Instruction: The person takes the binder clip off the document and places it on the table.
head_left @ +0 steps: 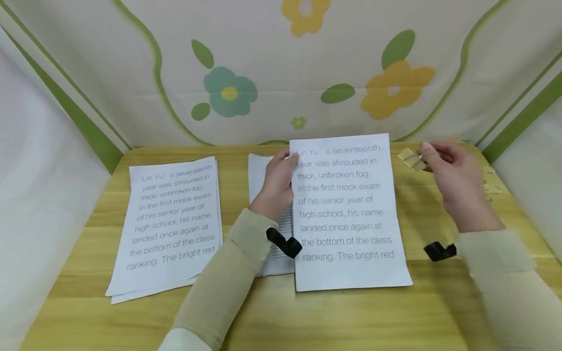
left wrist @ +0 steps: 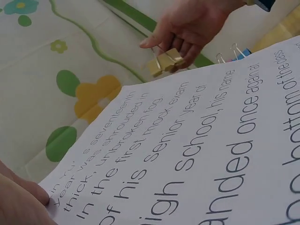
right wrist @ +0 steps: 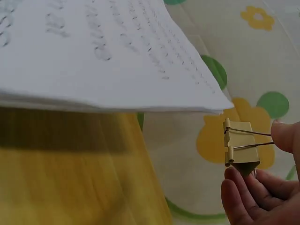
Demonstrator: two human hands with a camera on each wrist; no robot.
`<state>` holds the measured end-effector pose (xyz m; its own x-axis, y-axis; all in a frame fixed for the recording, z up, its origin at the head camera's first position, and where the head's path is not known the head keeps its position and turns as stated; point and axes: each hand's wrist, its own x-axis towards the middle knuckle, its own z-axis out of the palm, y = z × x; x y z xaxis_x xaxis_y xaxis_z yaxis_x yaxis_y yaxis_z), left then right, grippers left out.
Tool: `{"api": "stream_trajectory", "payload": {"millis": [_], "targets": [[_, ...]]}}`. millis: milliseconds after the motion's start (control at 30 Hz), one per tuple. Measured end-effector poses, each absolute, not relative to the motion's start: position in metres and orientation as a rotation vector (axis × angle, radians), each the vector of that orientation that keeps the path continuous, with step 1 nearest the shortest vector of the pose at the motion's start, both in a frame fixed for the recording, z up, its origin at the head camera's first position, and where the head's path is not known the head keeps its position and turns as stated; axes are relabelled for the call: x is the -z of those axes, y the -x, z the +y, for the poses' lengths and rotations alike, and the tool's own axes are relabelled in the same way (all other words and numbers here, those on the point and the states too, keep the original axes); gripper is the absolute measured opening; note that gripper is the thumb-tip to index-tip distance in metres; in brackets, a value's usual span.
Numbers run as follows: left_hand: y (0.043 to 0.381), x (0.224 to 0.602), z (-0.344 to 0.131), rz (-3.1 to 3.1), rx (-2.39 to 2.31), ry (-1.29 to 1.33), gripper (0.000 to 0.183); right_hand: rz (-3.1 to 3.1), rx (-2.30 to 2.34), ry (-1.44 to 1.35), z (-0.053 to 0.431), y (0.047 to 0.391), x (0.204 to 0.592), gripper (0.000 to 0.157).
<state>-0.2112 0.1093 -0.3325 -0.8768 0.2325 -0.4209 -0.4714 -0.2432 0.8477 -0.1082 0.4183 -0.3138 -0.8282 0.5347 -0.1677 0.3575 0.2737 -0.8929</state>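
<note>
My left hand (head_left: 277,185) grips the left edge of a sheaf of printed paper (head_left: 351,214), thumb on the top sheet near the upper left corner. The sheaf is raised above the table, and its stacked edges show in the right wrist view. Off its upper right corner, my right hand (head_left: 458,183) pinches a yellow binder clip (head_left: 411,160) by its wire handles. In the right wrist view the clip (right wrist: 243,143) is a little apart from the paper corner, with the thumb on its handles and the fingers below.
Another pile of printed sheets (head_left: 169,229) lies at the table's left. A further paper pile (head_left: 274,263) lies partly hidden under the held sheaf and left arm. More binder clips (head_left: 493,187) sit at the right edge, a blue clip (left wrist: 243,54) among them. A flowered curtain (head_left: 272,117) stands behind the table.
</note>
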Motion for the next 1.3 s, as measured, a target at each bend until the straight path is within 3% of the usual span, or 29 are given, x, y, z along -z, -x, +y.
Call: {"api": "stream_trajectory", "payload": {"millis": [267,467,933,1167,1300], "targets": [[0.210,0.334,0.131,1.532,-2.141,0.297,0.026,-2.045,-1.816,0.952,0.464,0.044,0.345,0.030],[0.212,0.341,0.145,1.570,-2.117,0.338,0.026,-2.045,-1.764,1.112,0.482,0.012,0.360,0.026],[0.210,0.350,0.179,1.678,-2.018,0.389,0.040,-1.999,-1.726,1.376,0.502,-0.014,0.381,0.047],[0.213,0.354,0.188,1.688,-2.029,0.357,0.045,-2.126,-1.638,1.432,0.503,-0.017,0.378,0.066],[0.214,0.359,0.193,1.708,-1.998,0.340,0.048,-2.304,-1.504,1.450,0.501,-0.018,0.377,0.066]]}}
